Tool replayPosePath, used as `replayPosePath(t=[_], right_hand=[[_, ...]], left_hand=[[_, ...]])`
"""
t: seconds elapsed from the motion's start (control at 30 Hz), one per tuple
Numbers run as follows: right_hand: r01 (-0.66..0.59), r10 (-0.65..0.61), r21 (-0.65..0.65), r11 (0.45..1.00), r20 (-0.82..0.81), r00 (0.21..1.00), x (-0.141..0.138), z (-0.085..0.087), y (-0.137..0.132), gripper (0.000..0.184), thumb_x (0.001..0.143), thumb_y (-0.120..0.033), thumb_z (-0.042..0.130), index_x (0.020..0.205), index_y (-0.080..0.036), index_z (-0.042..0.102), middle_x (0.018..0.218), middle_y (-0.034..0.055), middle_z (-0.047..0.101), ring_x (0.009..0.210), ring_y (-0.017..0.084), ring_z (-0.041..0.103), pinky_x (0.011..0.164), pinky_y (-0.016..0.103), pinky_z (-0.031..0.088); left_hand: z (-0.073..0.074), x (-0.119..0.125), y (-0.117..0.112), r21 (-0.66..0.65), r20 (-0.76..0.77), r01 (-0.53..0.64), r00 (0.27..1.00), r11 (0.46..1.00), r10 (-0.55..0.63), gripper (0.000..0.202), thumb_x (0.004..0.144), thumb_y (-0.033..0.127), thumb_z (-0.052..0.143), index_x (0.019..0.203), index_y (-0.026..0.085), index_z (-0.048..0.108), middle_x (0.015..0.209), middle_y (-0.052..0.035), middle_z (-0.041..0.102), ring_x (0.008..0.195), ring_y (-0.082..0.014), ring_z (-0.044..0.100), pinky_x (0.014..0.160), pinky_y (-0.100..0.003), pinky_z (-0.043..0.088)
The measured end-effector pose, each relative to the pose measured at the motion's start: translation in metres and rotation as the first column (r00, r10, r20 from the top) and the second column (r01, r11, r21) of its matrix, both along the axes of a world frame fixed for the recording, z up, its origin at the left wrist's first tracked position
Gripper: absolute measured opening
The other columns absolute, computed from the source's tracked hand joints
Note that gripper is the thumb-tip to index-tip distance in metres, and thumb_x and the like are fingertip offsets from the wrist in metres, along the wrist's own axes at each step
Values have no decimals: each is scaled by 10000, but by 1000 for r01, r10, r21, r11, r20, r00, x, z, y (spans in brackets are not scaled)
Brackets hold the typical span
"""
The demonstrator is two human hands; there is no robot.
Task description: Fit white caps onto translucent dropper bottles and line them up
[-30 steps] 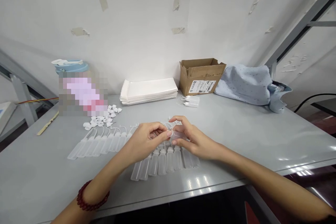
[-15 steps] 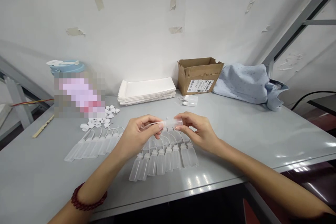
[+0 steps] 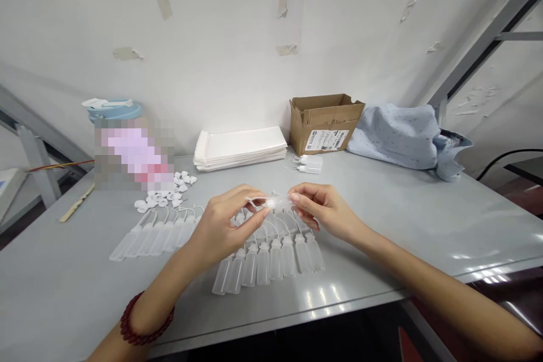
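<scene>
A small translucent squeeze bottle (image 3: 281, 202) with a thin tube on its cap lies sideways between my two hands, above the table. My left hand (image 3: 229, 225) pinches it at the cap end, thumb in front and fingers curled behind. The base end is held by my right hand (image 3: 324, 206) between thumb and fingers. Just below them is a row of similar bottles (image 3: 263, 266) with bent tubes, partly hidden by my left hand. Another row of bottles (image 3: 148, 237) lies left of my left forearm.
Loose white caps (image 3: 163, 198) are heaped at the left, near a blurred pink item (image 3: 133, 153) and a blue container (image 3: 114, 110). White envelopes (image 3: 241, 150), a cardboard box (image 3: 324, 121) and blue cloth (image 3: 394, 136) line the wall. Several bottles (image 3: 309, 164) lie before the box.
My right hand has turned on the bottle, its thumb now higher and its fingers more curled. The bottle's tube shows more over my left fingers. The whole view has shifted slightly.
</scene>
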State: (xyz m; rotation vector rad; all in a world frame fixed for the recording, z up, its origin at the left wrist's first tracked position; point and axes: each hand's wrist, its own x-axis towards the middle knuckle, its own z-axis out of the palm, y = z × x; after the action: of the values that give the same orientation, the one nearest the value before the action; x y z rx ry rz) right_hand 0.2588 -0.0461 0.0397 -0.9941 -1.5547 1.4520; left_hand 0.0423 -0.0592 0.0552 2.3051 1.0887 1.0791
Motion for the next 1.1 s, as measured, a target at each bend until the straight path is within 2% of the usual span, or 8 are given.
replayPosePath(t=[0.1,0.13,0.2,0.27,0.37,0.67,0.93,1.1], right_hand=[[68,-68,33,997,1,998,5,0,4,302,834,-460,576,813,-159,581,593,-42,494,399,49,362,386,216,298],[92,-92,40,995,1,996,7,0,6,299,837,-457,574,810,-160,582,597,-39,497,406,51,363,391,218,302],[128,-128,53,990,-1,992,10,1,10,297,838,-457,575,806,-161,586,606,-33,500,418,54,366,398,221,299],[142,-142,60,988,-9,990,12,2,12,304,834,-465,579,810,-162,591,611,-30,500,421,55,363,396,222,287],[154,-153,49,987,-13,988,14,2,14,306,837,-472,575,825,-167,598,613,-28,496,422,54,352,395,221,270],[200,-201,39,979,8,980,21,2,17,302,850,-484,558,798,-187,569,615,-20,492,425,71,353,400,242,266],[227,-226,24,974,-17,974,21,5,15,267,859,-454,566,833,-189,595,616,-21,496,440,67,354,412,240,256],[224,-224,26,974,-13,974,20,5,15,262,859,-448,565,834,-189,598,614,-21,497,435,67,355,411,241,255]], left_hand=[[27,-47,23,173,-5,-334,940,926,340,177,853,311,554,976,218,641,983,-50,663,821,-184,605,810,-323,485],[37,-69,35,258,18,-496,860,829,509,202,859,308,539,1005,209,637,1006,-52,656,876,-195,596,859,-338,464],[56,-117,59,476,118,-727,611,495,783,233,826,299,554,982,163,660,1010,-60,656,983,-233,560,967,-396,388],[67,-159,83,459,81,-826,406,328,910,289,816,261,525,1023,111,662,976,-71,659,1020,-252,536,979,-418,362],[64,-195,106,299,-37,-913,280,278,959,334,818,286,495,1015,75,663,864,-56,653,855,-213,551,868,-349,410],[39,-205,116,85,-80,-925,364,370,928,364,844,387,475,906,85,668,659,18,590,680,-138,491,594,-232,342],[19,-221,110,32,44,-845,535,535,843,389,708,318,693,1048,142,625,863,24,666,775,-141,575,702,-227,458],[3,-218,93,-145,-51,-770,633,621,773,327,613,316,766,858,150,626,757,33,671,764,-182,593,688,-260,452]])
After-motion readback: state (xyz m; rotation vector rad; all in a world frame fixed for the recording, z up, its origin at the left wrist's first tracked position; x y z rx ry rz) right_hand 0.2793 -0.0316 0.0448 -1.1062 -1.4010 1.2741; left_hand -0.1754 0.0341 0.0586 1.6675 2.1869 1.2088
